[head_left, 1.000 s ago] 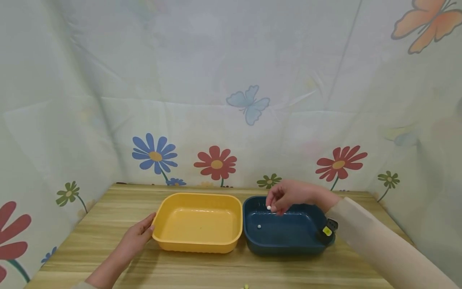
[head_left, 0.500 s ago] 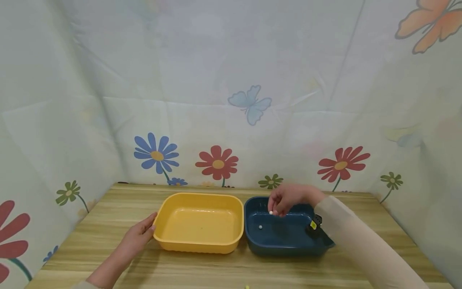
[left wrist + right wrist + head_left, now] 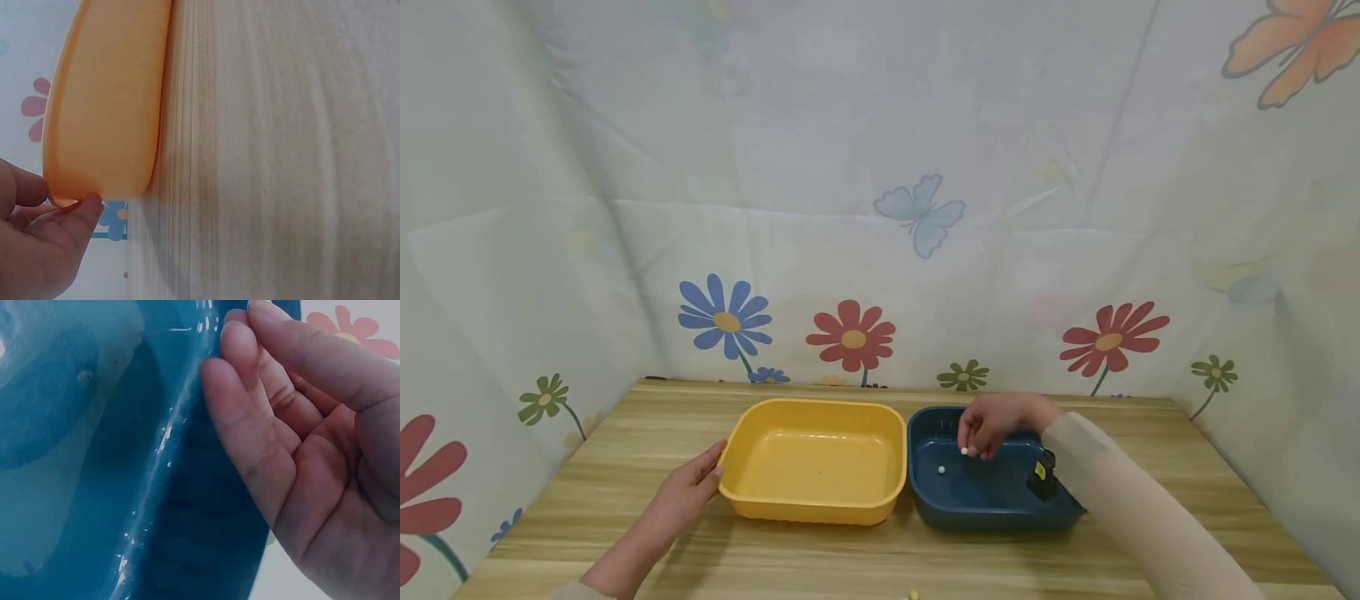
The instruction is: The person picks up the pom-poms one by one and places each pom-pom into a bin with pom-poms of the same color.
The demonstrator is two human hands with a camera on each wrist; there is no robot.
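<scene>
My left hand (image 3: 683, 493) holds the left side of a yellow plastic basin (image 3: 808, 512). The left wrist view shows its thumb and fingers pinching the basin's rim at one corner. Inside the dark blue basin (image 3: 992, 520) on the right, my right hand (image 3: 994, 422) reaches down low, pinching a small white ball (image 3: 964, 451) at its fingertips. A second white ball (image 3: 942, 470) lies on the blue basin's floor, a little to the left. In the right wrist view the hand's (image 3: 306, 437) fingertips come together over the shiny blue basin, and the pinched ball is hidden there.
Both basins stand side by side on a wood-grain table (image 3: 625, 450). A small yellowish ball (image 3: 913, 595) lies at the bottom edge of the head view. A black wrist camera (image 3: 1042, 477) hangs under the right wrist. A flower-printed curtain (image 3: 850, 167) stands behind.
My right hand has gone lower into the blue basin with the white ball, and the forearm has shifted left. The left hand stays on the yellow basin.
</scene>
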